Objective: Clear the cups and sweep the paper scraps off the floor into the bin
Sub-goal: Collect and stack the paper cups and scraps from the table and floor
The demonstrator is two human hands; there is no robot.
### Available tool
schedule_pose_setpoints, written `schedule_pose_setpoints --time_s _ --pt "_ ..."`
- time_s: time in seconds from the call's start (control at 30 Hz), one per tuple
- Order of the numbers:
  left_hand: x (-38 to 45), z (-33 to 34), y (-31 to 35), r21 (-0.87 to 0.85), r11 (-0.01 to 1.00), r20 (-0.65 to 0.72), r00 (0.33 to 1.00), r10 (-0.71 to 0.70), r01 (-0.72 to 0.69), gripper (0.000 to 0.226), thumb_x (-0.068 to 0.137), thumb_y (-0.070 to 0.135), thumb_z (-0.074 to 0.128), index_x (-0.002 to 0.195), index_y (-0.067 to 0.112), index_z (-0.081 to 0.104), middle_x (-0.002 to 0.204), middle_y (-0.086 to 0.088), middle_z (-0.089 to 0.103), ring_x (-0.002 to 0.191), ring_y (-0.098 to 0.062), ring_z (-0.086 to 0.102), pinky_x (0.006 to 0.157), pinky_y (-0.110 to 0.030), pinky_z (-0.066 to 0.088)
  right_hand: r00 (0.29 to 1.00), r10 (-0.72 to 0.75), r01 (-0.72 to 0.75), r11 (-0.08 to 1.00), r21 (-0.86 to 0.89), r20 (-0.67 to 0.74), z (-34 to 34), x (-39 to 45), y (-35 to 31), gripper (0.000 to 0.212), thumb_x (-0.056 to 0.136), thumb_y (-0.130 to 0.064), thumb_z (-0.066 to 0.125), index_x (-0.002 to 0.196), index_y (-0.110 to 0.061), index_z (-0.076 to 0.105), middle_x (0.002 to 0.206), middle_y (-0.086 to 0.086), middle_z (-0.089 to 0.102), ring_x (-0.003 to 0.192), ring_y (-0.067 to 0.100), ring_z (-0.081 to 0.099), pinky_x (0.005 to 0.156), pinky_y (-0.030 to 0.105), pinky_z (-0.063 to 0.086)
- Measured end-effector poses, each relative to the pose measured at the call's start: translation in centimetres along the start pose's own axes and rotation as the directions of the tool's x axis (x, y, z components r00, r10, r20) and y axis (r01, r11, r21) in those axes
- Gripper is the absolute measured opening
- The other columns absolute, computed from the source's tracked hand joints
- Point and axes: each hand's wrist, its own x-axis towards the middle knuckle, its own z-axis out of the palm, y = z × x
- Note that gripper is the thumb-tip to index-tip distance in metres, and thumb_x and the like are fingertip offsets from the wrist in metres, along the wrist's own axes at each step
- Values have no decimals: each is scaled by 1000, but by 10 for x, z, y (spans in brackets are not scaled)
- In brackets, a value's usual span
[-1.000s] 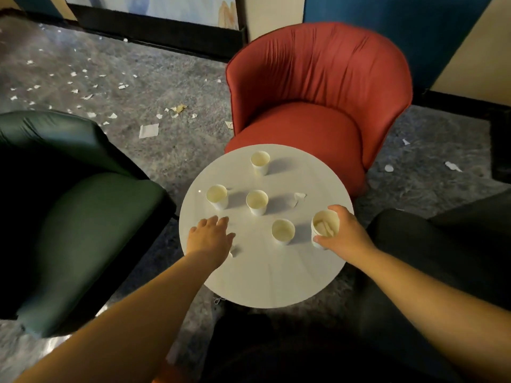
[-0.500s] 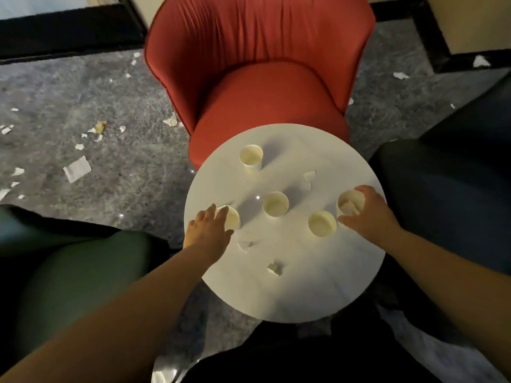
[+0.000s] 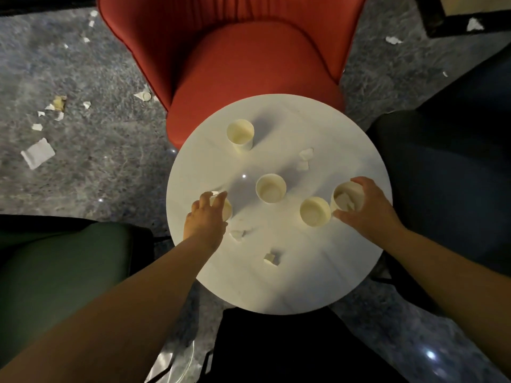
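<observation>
Left hand (image 3: 206, 219) grip closed over a paper cup (image 3: 225, 208) at frame centre-left, right hand (image 3: 367, 208) grip clasping scrap-filled cup (image 3: 347, 200), round white counter (image 3: 276, 286), scraps (image 3: 38, 153) littering floor at left.

Left hand (image 3: 206, 217) covers most of cup (image 3: 227, 210) beneath. Red chair (image 3: 249, 64) back cut off at top edge. Green chair (image 3: 60, 272) cropped at left.

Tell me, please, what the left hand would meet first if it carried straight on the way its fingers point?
Probably nothing new: the left hand already covers a paper cup; past it lies bare table.
</observation>
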Motion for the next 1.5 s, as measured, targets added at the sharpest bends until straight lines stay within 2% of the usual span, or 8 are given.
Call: schedule_pose_setpoints --time_s 0.2,0.37,0.7,0.9,1.03,1.2,1.33,1.5 --pt "-5 -14 25 -204 979 -204 978 -29 -14 75 87 35 71 149 22 31 141 -10 38 123 -29 46 100 -42 45 998 -31 30 999 30 50 1 7 -1 83 69 -27 84 136 -19 36 132 4 43 118 21 45 87 27 36" --pt "-13 -30 71 -422 879 -484 875 -11 -222 77 82 34 75 146 11 38 134 -13 45 117 -29 52 95 -38 49 993 -74 70 997 45 93 0 18 1 85 67 -30 84 136 -23 35 134 3 43 119 20 45 89 26 38" --pt "12 -10 104 -230 968 -214 976 47 -97 82 83 40 75 149 14 34 143 -6 42 125 -25 48 100 -34 42 982 -126 121 992 42 141 0 36 0 84 68 -33 84 135 -27 34 131 -1 43 107 8 43 84 22 38" --pt "25 9 105 -257 965 -73 997 34 -52 82 77 33 82 144 21 36 143 -2 37 118 -27 52 89 -40 51 972 -168 163 986 42 162 1 44 3 84 67 -34 84 135 -28 35 130 -2 43 105 5 42 83 20 38" --pt "19 7 106 -371 926 -176 984 2 -68 79 77 35 81 142 18 40 138 -4 43 113 -27 56 85 -37 50 971 -174 166 984 61 165 -3 50 6 85 67 -32 85 135 -27 35 131 -2 43 108 6 42 84 19 37" --pt "-6 -9 116 -468 853 -399 916 27 -230 81 79 49 74 143 12 41 136 -8 48 112 -22 55 89 -23 43 970 -178 175 984 31 164 -9 57 12 85 68 -34 84 136 -24 35 131 0 45 113 10 45 86 20 38" --pt "-18 -7 130 -388 861 -375 910 179 -329 87 78 65 60 146 14 39 135 -7 49 110 -22 55 88 -25 49 971 -168 169 986 5 169 -11 61 19 85 67 -39 84 135 -26 34 130 -1 46 113 11 47 86 21 40" --pt "-16 16 150 -264 899 -272 921 279 -350 87 76 54 74 146 17 41 137 -4 51 116 -25 55 90 -38 54 971 -182 182 983 19 154 -19 57 25 81 67 -39 83 133 -25 37 129 -3 48 114 13 48 87 21 42"
